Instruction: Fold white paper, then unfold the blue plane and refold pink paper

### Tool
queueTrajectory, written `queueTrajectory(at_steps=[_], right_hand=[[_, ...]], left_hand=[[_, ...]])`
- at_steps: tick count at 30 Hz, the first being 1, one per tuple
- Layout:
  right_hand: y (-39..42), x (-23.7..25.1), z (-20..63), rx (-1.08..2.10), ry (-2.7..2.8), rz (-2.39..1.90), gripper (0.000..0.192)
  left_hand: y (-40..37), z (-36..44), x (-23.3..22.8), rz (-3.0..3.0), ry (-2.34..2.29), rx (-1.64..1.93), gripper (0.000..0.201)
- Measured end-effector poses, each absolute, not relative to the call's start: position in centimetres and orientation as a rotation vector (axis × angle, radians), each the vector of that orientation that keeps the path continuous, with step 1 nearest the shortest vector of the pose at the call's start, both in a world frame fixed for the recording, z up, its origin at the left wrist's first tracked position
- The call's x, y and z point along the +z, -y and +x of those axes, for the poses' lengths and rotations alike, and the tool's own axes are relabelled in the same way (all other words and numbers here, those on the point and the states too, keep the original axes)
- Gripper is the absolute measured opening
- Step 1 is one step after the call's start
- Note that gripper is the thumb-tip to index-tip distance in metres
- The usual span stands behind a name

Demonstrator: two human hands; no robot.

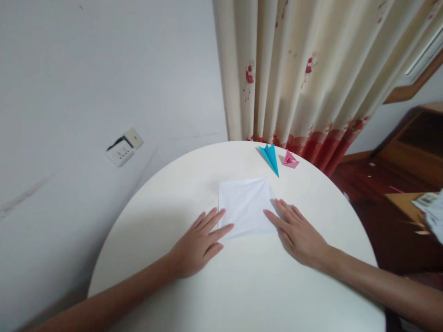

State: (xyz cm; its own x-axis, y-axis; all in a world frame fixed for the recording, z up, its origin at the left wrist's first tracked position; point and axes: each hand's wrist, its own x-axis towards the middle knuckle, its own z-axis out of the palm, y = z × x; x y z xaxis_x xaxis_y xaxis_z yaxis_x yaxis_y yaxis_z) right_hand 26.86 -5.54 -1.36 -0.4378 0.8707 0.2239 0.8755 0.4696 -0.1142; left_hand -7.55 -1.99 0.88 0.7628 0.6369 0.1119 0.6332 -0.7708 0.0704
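A white square sheet of paper (246, 205) lies flat on the round white table (242, 286). My left hand (200, 242) rests palm down at the sheet's lower left corner, fingertips touching its edge. My right hand (294, 230) lies flat at the lower right corner, fingers spread and touching the paper. Neither hand grips anything. Beyond the sheet, near the table's far edge, sit a blue folded paper figure (271, 157) and a small pink folded paper figure (290, 159).
A cream curtain with red flowers (311, 69) hangs behind the table. A white wall with a wall socket (122, 150) is to the left. Wooden furniture (411, 152) and dark floor lie to the right, with some papers (432, 212) at the right edge.
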Motion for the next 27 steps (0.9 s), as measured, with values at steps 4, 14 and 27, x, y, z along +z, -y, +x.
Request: queueTrajectory(at_steps=[4,14,27], right_hand=[[7.6,-0.9,25.4,-0.114,2.358,-1.46,0.059],[4.7,-1.6,21.3,0.095,2.426,-1.5,0.071],[-10.3,-0.9,22.2,0.122,2.395,-1.645,0.064]], left_hand=[[3.6,-5.8,1.1,2.97,-1.007,0.33,0.06],[2.1,-1.7,0.2,2.871,-1.186,0.141,0.058],[-12.3,1.3,-0.5,2.711,-1.413,0.164,0.057]])
